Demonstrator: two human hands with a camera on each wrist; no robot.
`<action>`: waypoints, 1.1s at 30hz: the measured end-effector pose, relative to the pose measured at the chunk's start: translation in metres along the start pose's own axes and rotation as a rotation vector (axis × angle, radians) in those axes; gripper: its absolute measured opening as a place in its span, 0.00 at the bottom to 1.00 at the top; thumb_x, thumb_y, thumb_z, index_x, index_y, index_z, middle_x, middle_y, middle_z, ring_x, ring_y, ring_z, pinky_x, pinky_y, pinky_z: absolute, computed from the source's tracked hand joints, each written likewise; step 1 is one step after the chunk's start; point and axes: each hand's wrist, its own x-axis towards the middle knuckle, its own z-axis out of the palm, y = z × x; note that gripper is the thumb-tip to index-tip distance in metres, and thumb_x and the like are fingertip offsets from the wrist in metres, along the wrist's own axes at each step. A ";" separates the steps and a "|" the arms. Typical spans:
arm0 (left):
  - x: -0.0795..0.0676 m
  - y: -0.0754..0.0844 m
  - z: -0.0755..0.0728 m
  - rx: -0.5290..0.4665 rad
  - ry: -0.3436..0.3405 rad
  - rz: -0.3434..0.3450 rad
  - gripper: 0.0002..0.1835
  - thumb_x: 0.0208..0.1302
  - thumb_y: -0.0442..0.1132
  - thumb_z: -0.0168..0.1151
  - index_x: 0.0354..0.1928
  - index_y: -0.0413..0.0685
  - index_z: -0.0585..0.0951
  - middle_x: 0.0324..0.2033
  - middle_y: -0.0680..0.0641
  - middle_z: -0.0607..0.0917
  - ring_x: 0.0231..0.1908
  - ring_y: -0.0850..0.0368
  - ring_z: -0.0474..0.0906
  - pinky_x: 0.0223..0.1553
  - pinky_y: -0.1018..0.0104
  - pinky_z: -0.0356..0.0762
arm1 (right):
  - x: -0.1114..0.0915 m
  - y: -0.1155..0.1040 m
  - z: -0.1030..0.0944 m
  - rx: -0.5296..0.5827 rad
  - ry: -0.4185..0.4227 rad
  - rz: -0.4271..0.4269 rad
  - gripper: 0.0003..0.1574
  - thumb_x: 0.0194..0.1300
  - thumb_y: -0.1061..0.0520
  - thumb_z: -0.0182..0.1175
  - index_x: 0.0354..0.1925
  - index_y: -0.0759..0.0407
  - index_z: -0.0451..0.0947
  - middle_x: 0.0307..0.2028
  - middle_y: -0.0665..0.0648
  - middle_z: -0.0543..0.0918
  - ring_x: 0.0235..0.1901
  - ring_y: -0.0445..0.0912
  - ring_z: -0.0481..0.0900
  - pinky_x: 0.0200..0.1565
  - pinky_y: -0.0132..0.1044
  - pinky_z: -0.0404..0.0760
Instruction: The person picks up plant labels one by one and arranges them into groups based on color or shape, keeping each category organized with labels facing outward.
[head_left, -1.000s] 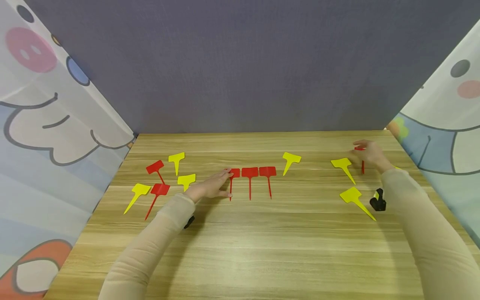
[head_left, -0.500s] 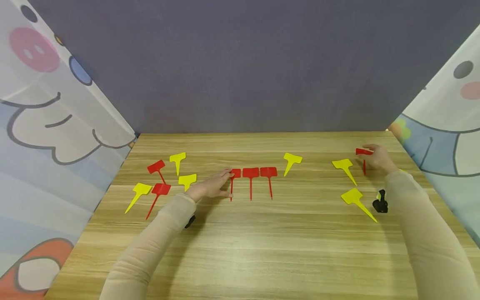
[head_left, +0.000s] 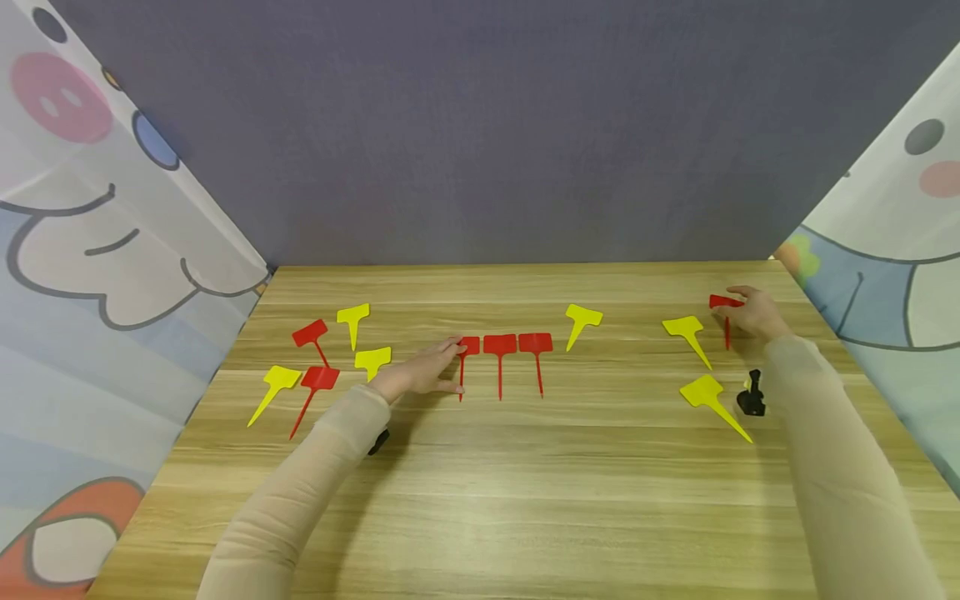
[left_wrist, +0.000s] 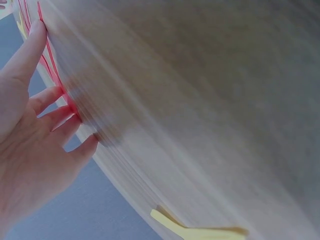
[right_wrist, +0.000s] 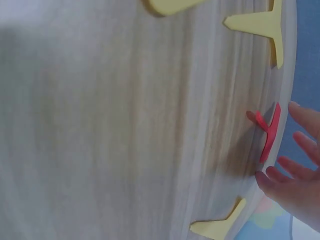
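Three red T-shaped plant labels lie side by side mid-table, heads to the back: a left one (head_left: 471, 346), a middle one (head_left: 500, 344) and a right one (head_left: 536, 342). My left hand (head_left: 423, 371) rests at the left one, fingertips on its head and thumb by the stem's point. In the left wrist view its fingers (left_wrist: 60, 120) are spread along this label. Far right, my right hand (head_left: 757, 315) is beside another red plant label (head_left: 723, 301), overlapping part of its head. The right wrist view shows the fingers loosely apart around that red label (right_wrist: 270, 135).
Yellow plant labels lie at right, including one (head_left: 682, 327) and a nearer one (head_left: 708, 392); another (head_left: 583, 321) is right of the row. Two red labels, one being (head_left: 321, 378), and several yellow ones, such as (head_left: 353, 317), lie left. A grey panel (head_left: 517, 150) stands behind the table.
My right hand has shifted slightly to the right, so more of the red plant label's head shows beside it. The left hand and the row of three labels stay put.
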 end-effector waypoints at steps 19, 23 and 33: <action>0.001 -0.001 0.000 0.011 -0.002 -0.002 0.42 0.58 0.53 0.55 0.66 0.37 0.51 0.67 0.40 0.42 0.66 0.43 0.40 0.62 0.45 0.45 | 0.005 0.007 0.004 0.023 -0.018 0.043 0.38 0.65 0.52 0.46 0.59 0.81 0.48 0.52 0.84 0.56 0.49 0.71 0.59 0.53 0.60 0.60; 0.001 0.000 0.000 0.004 0.004 0.002 0.42 0.58 0.53 0.55 0.66 0.36 0.51 0.67 0.39 0.43 0.65 0.42 0.41 0.62 0.44 0.45 | 0.005 0.007 0.005 0.024 -0.002 0.048 0.37 0.64 0.53 0.47 0.58 0.81 0.50 0.51 0.84 0.57 0.48 0.71 0.60 0.52 0.60 0.61; 0.001 0.001 -0.001 -0.008 -0.004 -0.003 0.42 0.58 0.52 0.55 0.66 0.37 0.50 0.67 0.40 0.42 0.66 0.43 0.40 0.63 0.46 0.43 | 0.005 0.008 0.007 0.038 0.039 0.089 0.35 0.63 0.54 0.49 0.56 0.81 0.55 0.52 0.83 0.57 0.47 0.69 0.60 0.53 0.59 0.61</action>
